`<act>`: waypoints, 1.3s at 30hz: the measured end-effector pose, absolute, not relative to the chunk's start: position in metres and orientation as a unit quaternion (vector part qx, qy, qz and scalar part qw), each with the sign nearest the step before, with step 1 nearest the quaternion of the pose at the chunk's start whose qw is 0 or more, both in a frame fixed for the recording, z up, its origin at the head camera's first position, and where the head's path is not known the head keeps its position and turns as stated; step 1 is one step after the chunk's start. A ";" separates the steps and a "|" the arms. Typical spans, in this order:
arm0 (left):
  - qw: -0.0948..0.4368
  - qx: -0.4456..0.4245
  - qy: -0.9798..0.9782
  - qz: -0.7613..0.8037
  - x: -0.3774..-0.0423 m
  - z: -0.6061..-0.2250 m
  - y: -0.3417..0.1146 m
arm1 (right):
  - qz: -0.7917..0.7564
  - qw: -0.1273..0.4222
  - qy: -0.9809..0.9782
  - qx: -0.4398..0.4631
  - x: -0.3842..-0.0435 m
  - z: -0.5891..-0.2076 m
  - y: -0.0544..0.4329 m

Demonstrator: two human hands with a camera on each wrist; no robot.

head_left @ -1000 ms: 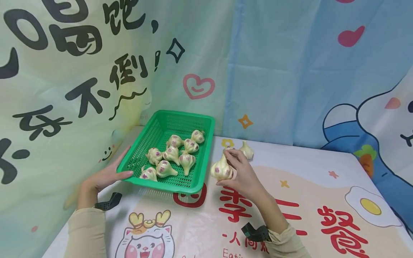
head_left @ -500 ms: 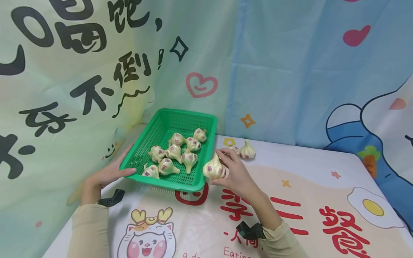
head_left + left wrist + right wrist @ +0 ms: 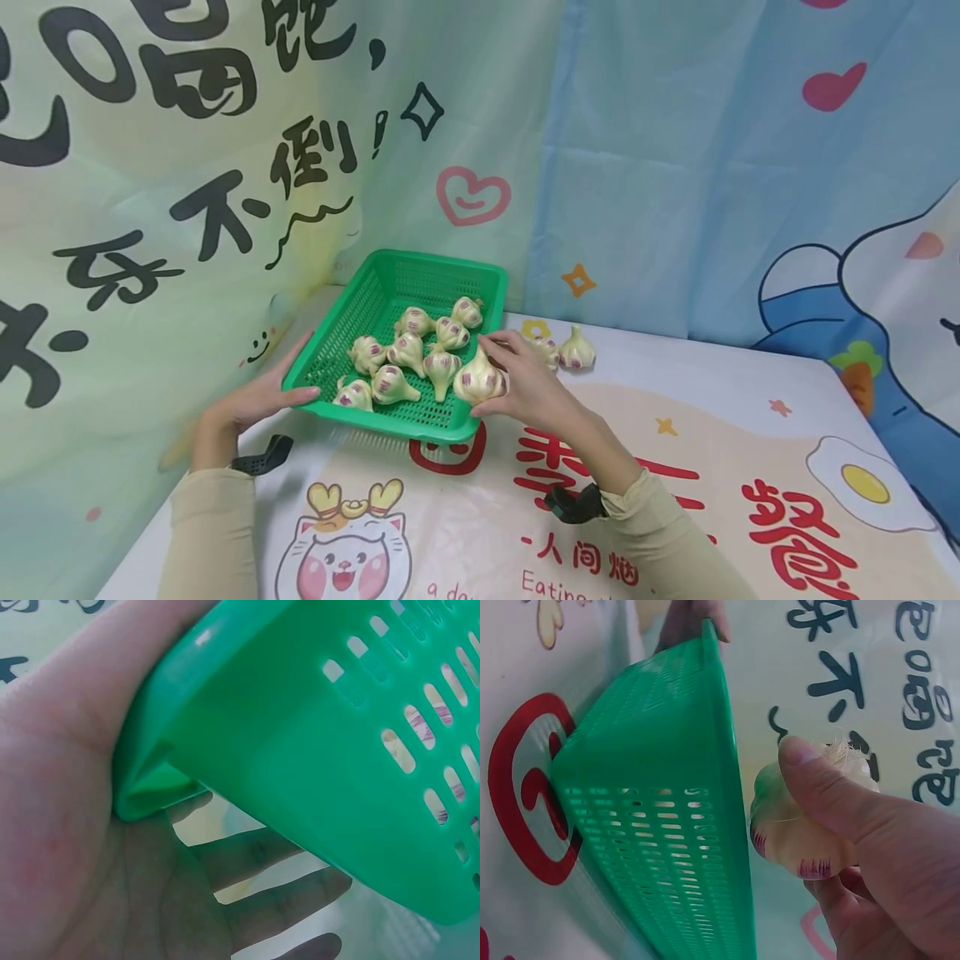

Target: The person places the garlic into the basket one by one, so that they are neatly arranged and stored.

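Observation:
My right hand point(image 3: 531, 382) pinches a garlic bulb point(image 3: 477, 380) between thumb and fingers, at the right rim of the green plastic basket point(image 3: 397, 427). In the right wrist view the bulb point(image 3: 802, 832) shows purple streaks and root hairs, close beside the basket wall point(image 3: 645, 757). Several garlic bulbs point(image 3: 406, 353) lie inside the basket. My left hand point(image 3: 258, 402) holds the basket's near left corner; its thumb lies over the rim. The left wrist view shows the other fingers point(image 3: 277, 904) stretched out below the rim.
Two more garlic bulbs, one of them upright point(image 3: 577, 348), sit on the table behind my right hand. A printed cloth point(image 3: 615, 167) hangs behind the table, and another with large black characters on the left. The tabletop point(image 3: 720, 392) carries printed pictures and red characters.
My right hand has moved left with the garlic bulb, from beside the basket to over its right rim. The left hand keeps its hold on the basket; the head view has shifted slightly.

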State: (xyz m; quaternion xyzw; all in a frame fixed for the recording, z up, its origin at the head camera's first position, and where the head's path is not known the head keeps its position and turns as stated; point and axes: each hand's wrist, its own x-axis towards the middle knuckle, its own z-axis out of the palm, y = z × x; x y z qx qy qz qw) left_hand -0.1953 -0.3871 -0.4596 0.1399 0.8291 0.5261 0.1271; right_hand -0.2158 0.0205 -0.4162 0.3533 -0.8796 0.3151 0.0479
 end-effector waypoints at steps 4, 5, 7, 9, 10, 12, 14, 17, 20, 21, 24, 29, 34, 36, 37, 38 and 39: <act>0.128 0.144 0.827 0.528 -0.196 -0.461 -0.387 | 0.290 0.007 -0.889 0.355 -0.224 -0.411 0.016; 0.127 0.146 0.826 0.529 -0.197 -0.461 -0.388 | 0.283 -0.002 -0.891 0.355 -0.226 -0.410 0.015; 0.126 0.148 0.826 0.530 -0.197 -0.462 -0.388 | 0.268 -0.018 -0.895 0.357 -0.231 -0.406 0.012; 0.125 0.147 0.826 0.529 -0.198 -0.462 -0.388 | 0.254 -0.029 -0.897 0.361 -0.236 -0.402 0.009; 0.124 0.145 0.827 0.529 -0.198 -0.462 -0.388 | 0.247 -0.033 -0.897 0.365 -0.239 -0.400 0.007; 0.124 0.141 0.828 0.528 -0.198 -0.462 -0.389 | 0.238 -0.041 -0.896 0.372 -0.244 -0.398 0.003; 0.124 0.139 0.828 0.529 -0.198 -0.462 -0.389 | 0.231 -0.053 -0.897 0.373 -0.250 -0.396 -0.002; 0.125 0.142 0.826 0.531 -0.197 -0.461 -0.388 | 0.212 -0.071 -0.901 0.372 -0.256 -0.396 -0.009; 0.126 0.147 0.823 0.533 -0.197 -0.461 -0.388 | 0.189 -0.088 -0.904 0.374 -0.264 -0.396 -0.015; 0.126 0.147 0.824 0.533 -0.197 -0.461 -0.388 | 0.182 -0.091 -0.904 0.376 -0.266 -0.396 -0.017; 0.126 0.145 0.825 0.531 -0.196 -0.460 -0.388 | 0.169 -0.107 -0.903 0.380 -0.273 -0.395 -0.024; 0.123 0.139 0.830 0.526 -0.196 -0.457 -0.387 | 0.140 -0.131 -0.902 0.388 -0.283 -0.391 -0.037; 0.125 0.135 0.828 0.530 -0.196 -0.457 -0.387 | 0.117 -0.144 -0.898 0.399 -0.287 -0.391 -0.055; 0.126 0.134 0.827 0.531 -0.196 -0.457 -0.387 | 0.117 -0.151 -0.896 0.400 -0.288 -0.392 -0.061; 0.126 0.137 0.828 0.529 -0.196 -0.457 -0.387 | 0.118 -0.155 -0.896 0.400 -0.289 -0.393 -0.064; 0.127 0.137 0.827 0.530 -0.196 -0.457 -0.386 | 0.117 -0.157 -0.895 0.401 -0.289 -0.394 -0.066; 0.128 0.137 0.827 0.529 -0.196 -0.458 -0.386 | 0.117 -0.159 -0.894 0.402 -0.290 -0.395 -0.068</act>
